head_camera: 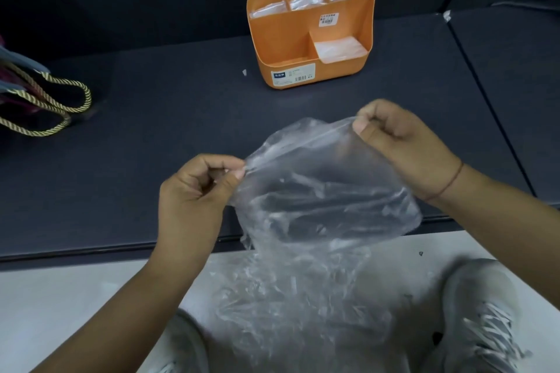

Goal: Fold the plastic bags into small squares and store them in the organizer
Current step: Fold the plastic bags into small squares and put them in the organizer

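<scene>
A clear bag (321, 200) hangs in the air above the near edge of the dark table (151, 94), held by its upper edge between two hands. The left hand (197, 191) pinches the bag's left corner between thumb and forefinger, the other fingers curled into the palm. The right hand (403, 142) pinches the right corner the same way, higher and farther from the body, so the top edge slopes up to the right. The rest of the bag droops crumpled below the fingers, down over the floor between grey shoes (485, 312). Farther back on the table stands an orange organizer (281, 36), well apart from the hands, with folded bags (338, 48) in its three rear compartments and its front right one.
</scene>
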A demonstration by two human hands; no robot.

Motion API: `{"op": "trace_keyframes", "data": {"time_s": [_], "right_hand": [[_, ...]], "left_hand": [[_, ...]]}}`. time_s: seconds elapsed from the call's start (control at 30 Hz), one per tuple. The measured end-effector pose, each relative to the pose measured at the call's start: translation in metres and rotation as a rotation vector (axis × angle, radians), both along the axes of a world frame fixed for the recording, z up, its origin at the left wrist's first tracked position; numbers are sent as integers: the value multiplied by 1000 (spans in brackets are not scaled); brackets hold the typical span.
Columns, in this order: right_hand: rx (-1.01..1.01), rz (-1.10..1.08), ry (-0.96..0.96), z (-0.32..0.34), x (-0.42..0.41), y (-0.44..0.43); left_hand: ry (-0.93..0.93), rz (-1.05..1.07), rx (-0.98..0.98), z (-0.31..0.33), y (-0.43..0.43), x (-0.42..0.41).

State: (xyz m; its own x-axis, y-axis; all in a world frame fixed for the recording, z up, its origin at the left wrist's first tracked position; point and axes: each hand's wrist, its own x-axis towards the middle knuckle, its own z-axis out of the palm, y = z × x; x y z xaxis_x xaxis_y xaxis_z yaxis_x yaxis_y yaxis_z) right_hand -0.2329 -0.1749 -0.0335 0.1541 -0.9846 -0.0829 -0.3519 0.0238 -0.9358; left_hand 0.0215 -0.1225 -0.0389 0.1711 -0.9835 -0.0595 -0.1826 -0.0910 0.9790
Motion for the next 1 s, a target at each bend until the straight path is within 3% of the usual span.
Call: {"op": "trace_keyframes", "data": {"time_s": [0.23,0.4,0.5,0.57,0.73,0.87,1.0], "right_hand": [[78,-169,61,-13,-17,-6],[265,26,233,-11,-30,-7],[415,105,145,4,-37,-13],[513,130,62,14,-40,-23],[525,236,51,12,-23,-51],[613,333,-5,-1,9,-62],[566,424,137,-11,23,-61]], "left_hand": [[36,83,18,9,-8,6],[16,-84,340,1,-3,-5],[60,-156,419,-3,-1,-7],[45,-176,396,1,3,-9],[8,-271,244,12,21,-10],[-138,-283,175,5,23,-21],[-183,-188,97,-5,20,-21]]}}
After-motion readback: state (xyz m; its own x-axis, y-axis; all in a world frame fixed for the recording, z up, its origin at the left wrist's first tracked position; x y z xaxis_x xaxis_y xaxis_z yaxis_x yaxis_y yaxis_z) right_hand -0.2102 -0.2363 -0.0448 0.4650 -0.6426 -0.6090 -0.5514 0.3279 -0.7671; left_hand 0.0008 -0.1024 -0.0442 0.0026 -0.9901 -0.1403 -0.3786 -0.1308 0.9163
